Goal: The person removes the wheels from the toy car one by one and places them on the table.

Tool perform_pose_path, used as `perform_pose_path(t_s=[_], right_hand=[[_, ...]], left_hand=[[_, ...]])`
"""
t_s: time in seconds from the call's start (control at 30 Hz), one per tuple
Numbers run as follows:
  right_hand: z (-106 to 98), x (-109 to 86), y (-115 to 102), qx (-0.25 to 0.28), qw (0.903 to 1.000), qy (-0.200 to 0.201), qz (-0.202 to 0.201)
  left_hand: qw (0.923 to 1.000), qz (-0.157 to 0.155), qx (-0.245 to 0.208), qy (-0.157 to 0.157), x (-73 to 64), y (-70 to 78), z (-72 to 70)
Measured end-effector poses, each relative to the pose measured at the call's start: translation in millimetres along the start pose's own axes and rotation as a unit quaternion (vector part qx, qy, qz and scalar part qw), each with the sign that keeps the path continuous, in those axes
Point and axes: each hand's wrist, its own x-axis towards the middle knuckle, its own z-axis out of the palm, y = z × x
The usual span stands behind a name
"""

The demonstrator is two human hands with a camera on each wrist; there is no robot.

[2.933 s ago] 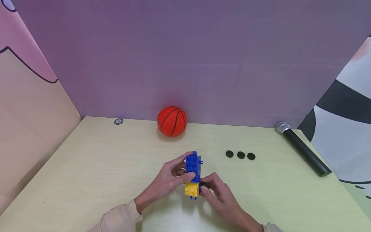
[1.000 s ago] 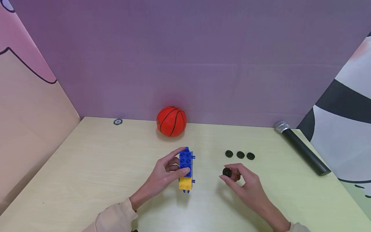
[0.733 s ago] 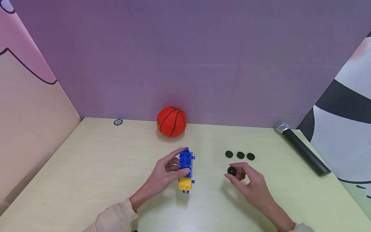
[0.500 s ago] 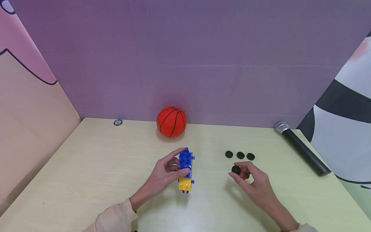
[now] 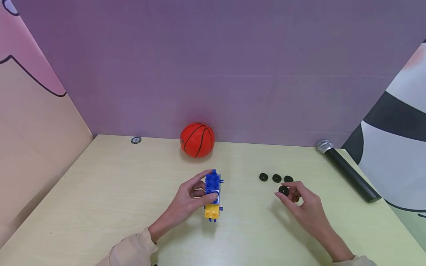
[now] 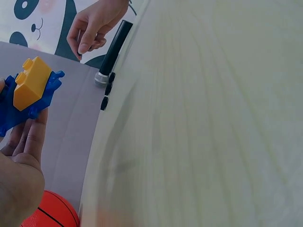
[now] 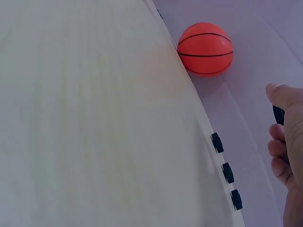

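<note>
My left hand (image 5: 191,197) grips a toy vehicle body of blue and yellow building blocks (image 5: 212,182), its thumb across the blue studs. Short blue axle pegs stick out from the sides. In the left wrist view the sloped yellow block (image 6: 33,82) sits on the blue base. Between thumb and fingertips, my right hand (image 5: 307,210) pinches a small black toy wheel (image 5: 283,190) above the table. Just beyond it lie three more black wheels (image 5: 276,178) in a row; the rightmost is partly covered by the right hand. The right wrist view shows the held wheel (image 7: 278,115) mostly hidden.
A red ball with black lines (image 5: 197,140) rests at the table's back edge. A black microphone (image 5: 347,173) lies along the right side. Near the back left corner is a small round chip (image 5: 136,140). A purple wall (image 5: 213,74) stands behind the table (image 5: 116,177).
My right hand came away from the block body holding the black wheel and has moved right, toward the row of wheels. The left hand shifted slightly left, then stayed nearly still.
</note>
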Motion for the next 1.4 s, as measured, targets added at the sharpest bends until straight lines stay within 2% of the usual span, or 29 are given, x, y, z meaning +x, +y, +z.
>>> perform_pose_path(t_s=[0.17, 0.5, 0.9, 1.4], right_hand=[[-6.0, 2.0, 2.5, -0.013, 0.9998, 0.003, 0.012], [-17.8, 2.5, 14.2, -0.057, 0.9959, 0.009, 0.07], [-29.0, -2.5, 42.4, -0.091, 0.988, -0.014, 0.124], [-36.8, -2.5, 65.8, -0.128, 0.9783, -0.051, 0.155]], left_hand=[[1.0, 0.002, -0.004, 0.0, 0.6, 0.5, 0.2], [0.9999, -0.007, 0.006, 0.006, 0.9, 1.0, 0.5], [1.0, -0.002, 0.002, 0.007, 2.3, 0.7, 1.1], [1.0, -0.002, -0.008, 0.0, 1.8, 0.4, 1.9]])
